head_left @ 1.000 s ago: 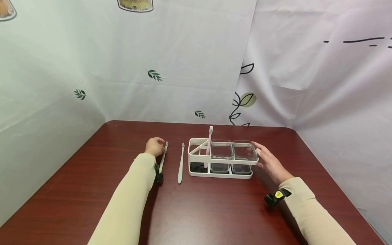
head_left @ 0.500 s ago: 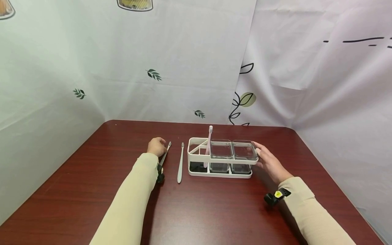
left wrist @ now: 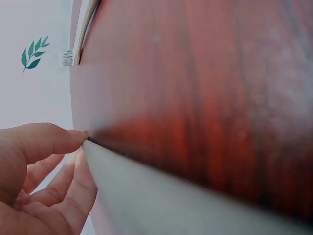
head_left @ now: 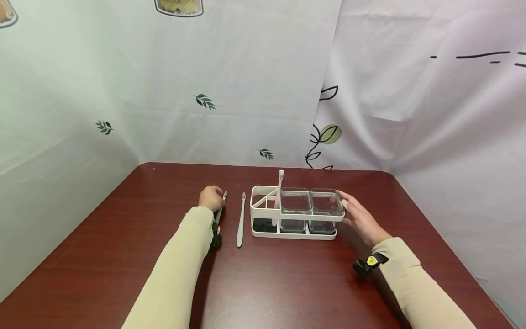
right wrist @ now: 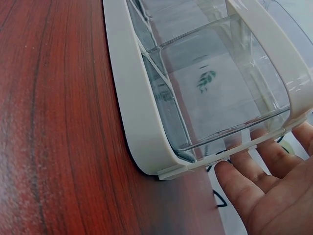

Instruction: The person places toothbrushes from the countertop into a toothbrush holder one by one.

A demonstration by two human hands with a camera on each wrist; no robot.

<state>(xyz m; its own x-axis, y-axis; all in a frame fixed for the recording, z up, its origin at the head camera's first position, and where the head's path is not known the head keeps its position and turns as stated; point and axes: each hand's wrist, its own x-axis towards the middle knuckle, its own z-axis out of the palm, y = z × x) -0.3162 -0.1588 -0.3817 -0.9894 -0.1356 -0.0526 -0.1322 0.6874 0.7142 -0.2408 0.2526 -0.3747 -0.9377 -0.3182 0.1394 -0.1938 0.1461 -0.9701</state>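
Observation:
My left hand (head_left: pixel 211 198) pinches a whitish toothbrush (left wrist: pixel 142 186) between thumb and fingertips; in the head view its bristle head points away, and hand and wrist partly hide it. To its right a pale toothbrush (head_left: pixel 240 224) lies on the table. Beyond that stands a white two-tier toothbrush holder (head_left: pixel 306 217), with a pink toothbrush (head_left: pixel 277 198) upright in one slot. Two clear cups (head_left: pixel 296 201) sit in its right part. My right hand (head_left: pixel 361 221) rests its fingers against the holder's right end; the right wrist view shows them extended along the outer side.
The dark red wooden table (head_left: pixel 267 283) carries everything. A white printed curtain (head_left: pixel 246 68) rises behind the table's far edge and along both sides. The holder's left part has divided slots beside the pink toothbrush.
My left hand has shifted slightly right, and the toothbrush at it swung a little right, then back. The right hand and the holder have stayed in place.

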